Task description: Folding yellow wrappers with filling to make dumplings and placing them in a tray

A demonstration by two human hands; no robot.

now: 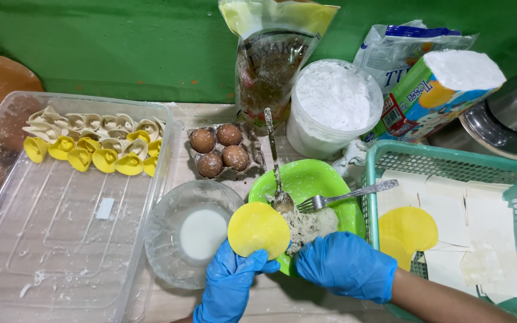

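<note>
Yellow round dumpling wrapper (258, 229) lies flat on the fingers of the blue-gloved left hand (230, 281), which grasps it from beneath just over the near rim of the green bowl (306, 176), between that bowl and the glass bowl of white liquid (194, 233). Beside it, the gloved right hand (347, 265) curls over the green bowl's near edge next to the pale filling (309, 224), though whether it grips anything I cannot tell. A spoon (273, 161) and a fork (345, 196) rest in the bowl, folded dumplings (94, 142) line the clear tray (61, 251), and more wrappers lie in the green basket (450, 161).
</note>
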